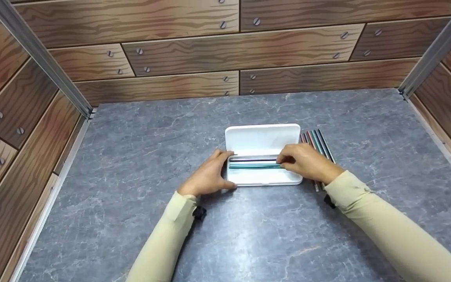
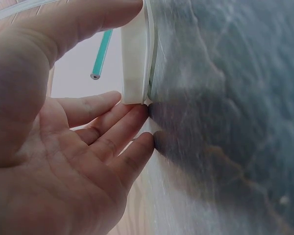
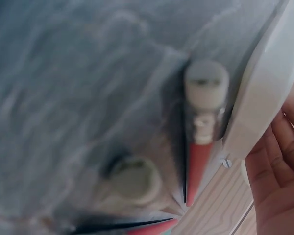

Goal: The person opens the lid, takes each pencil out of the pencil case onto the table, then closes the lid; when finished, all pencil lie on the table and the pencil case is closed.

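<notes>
A white pencil case (image 1: 264, 178) lies on the table with its lid (image 1: 262, 139) raised at the back. My left hand (image 1: 208, 174) holds its left end, thumb at the front corner and fingers at the back one. In the left wrist view the fingertips (image 2: 137, 115) touch the end wall. Inside the case lie a teal pencil (image 1: 253, 166) and a dark pencil (image 1: 249, 159), both lengthwise. My right hand (image 1: 305, 162) reaches over the case's right part and pinches the teal pencil's right end; its fingertips partly hide the contact.
Several pencils (image 1: 319, 143) lie side by side just right of the case, partly under my right hand. Close by in the right wrist view is a red pencil (image 3: 201, 164) with a pale eraser end. Wood-patterned walls (image 1: 245, 51) and metal posts (image 1: 45, 58) border the grey table (image 1: 139, 137).
</notes>
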